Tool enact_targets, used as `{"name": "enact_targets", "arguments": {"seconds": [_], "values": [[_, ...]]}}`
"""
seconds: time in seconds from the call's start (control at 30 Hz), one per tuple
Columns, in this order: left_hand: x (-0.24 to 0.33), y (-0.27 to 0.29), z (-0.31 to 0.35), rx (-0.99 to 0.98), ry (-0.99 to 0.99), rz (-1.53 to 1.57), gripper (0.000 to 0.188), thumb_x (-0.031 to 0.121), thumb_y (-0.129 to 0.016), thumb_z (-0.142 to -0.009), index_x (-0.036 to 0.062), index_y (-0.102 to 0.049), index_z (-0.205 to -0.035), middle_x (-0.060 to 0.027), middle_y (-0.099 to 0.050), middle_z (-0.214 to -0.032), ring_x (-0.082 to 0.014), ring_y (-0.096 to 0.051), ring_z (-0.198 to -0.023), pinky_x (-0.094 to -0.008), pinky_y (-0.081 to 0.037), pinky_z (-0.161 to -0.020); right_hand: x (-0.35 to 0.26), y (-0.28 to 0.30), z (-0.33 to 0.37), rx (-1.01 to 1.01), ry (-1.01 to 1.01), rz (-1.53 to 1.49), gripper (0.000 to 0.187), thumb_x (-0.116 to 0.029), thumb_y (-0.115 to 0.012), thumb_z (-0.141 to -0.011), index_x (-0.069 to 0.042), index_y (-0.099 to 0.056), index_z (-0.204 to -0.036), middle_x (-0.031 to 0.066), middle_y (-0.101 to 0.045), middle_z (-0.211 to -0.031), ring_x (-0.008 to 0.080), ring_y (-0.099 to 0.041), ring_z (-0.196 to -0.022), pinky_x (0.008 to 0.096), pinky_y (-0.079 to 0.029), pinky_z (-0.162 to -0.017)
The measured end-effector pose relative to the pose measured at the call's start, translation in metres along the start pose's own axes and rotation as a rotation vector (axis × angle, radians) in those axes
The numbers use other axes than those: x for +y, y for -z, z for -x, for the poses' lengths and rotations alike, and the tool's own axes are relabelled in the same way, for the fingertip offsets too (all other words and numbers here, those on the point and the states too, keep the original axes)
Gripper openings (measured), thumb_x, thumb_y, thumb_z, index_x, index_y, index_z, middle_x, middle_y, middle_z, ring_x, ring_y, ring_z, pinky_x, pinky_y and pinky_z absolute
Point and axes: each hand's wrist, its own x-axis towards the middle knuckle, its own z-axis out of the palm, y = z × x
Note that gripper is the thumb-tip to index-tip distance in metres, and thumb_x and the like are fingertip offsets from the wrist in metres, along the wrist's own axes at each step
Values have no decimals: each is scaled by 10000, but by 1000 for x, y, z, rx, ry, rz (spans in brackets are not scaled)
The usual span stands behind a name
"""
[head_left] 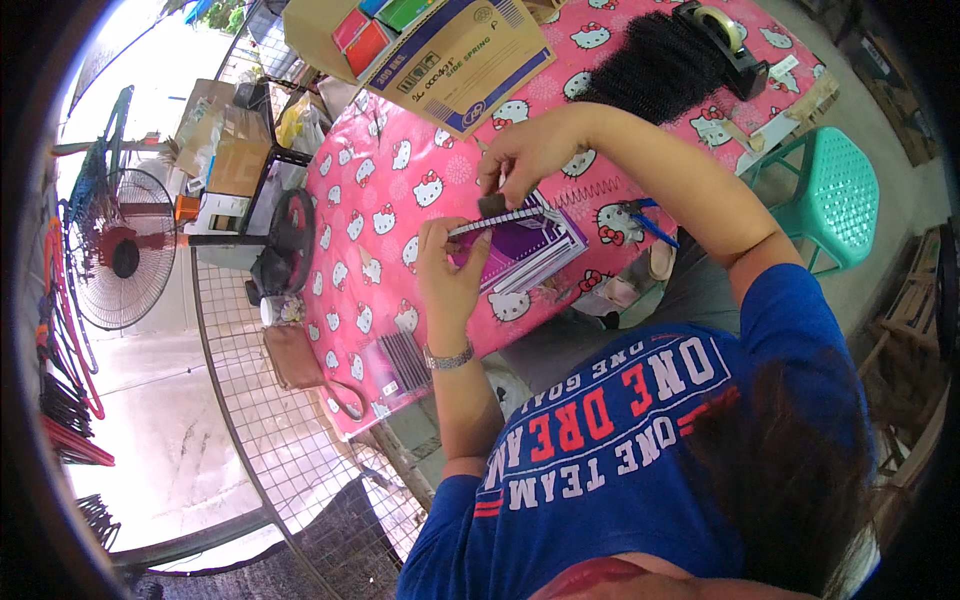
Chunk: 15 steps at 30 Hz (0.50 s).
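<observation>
Your pink cartoon-print table (pixel 385 180) spans the frame's middle and top. On it you have a cardboard box (pixel 460 70) at top centre, black coils (pixel 645 70) and a tape dispenser (pixel 742 72) at upper right, purple booklets (pixel 535 250) mid-frame, and blue-handled pliers (pixel 655 229) right of them.

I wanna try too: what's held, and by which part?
Left fingers: notebook, by its striped edge. Right fingers: dark block, by its far end.
</observation>
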Motion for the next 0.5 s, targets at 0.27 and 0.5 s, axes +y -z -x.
{"name": "enact_targets", "arguments": {"seconds": [0.27,0.5], "values": [[0,-1,-3,-24,3,36,265,35,-742,-777,-4,-580,-982,-82,-566,-918,-158,-591,-751,-281,-482,-641,4,2,-3,45,-113,231,468,-252,-705,-775,-6,-599,-1158,90,-635,-1077,152,-599,-927,306,-474,-833],[-14,-2,-3,-32,61,107,287,52,-748,-787,-10,-567,-1001,-85,-564,-950,-139,-598,-779,-259,-497,-657,2,-8,-11,88,184,-407,407,-196,-656,-776,-28,-600,-1143,47,-619,-1019,113,-564,-973,273,-460,-824]]}}
